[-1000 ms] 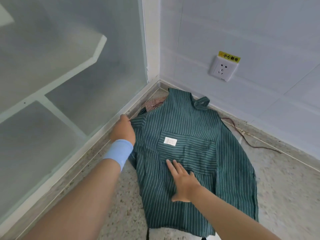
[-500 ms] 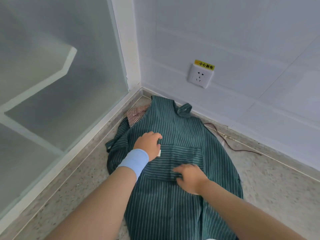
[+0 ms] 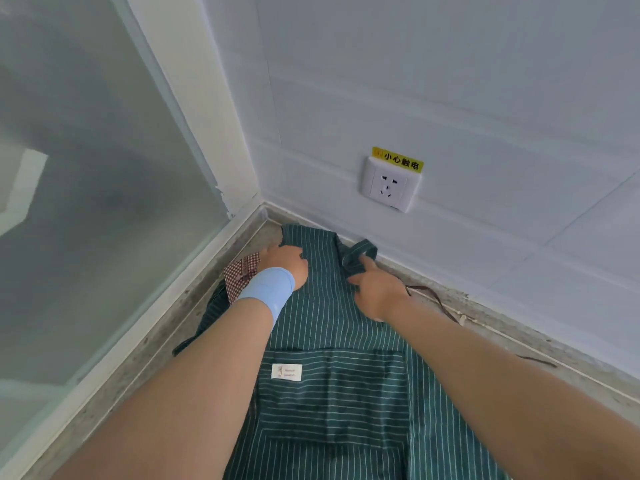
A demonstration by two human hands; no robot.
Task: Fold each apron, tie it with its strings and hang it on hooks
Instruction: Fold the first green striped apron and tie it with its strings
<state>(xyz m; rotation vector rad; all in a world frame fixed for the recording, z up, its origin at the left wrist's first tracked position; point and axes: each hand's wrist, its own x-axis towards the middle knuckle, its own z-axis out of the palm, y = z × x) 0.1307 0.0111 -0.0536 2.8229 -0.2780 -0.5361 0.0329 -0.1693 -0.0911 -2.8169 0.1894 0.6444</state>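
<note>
A dark green apron with thin white stripes [image 3: 332,393] lies flat on the speckled floor, its bib toward the corner of the room. A front pocket with a small white label [image 3: 286,371] faces up. My left hand [image 3: 285,263], with a light blue wristband, grips the bib's top left corner. My right hand [image 3: 375,289] pinches the bib's top right edge beside the neck strap loop [image 3: 360,252]. A red-and-white checked cloth [image 3: 240,273] peeks out from under the apron's left side.
A frosted glass partition [image 3: 104,220] runs along the left and a white wall meets it at the corner. A wall socket [image 3: 389,187] with a yellow warning sticker sits low on the wall. A thin brown cord [image 3: 440,303] lies along the wall's foot.
Both hands have moved up from the pocket area to the top corners of the bib. The view has shifted closer toward the corner.
</note>
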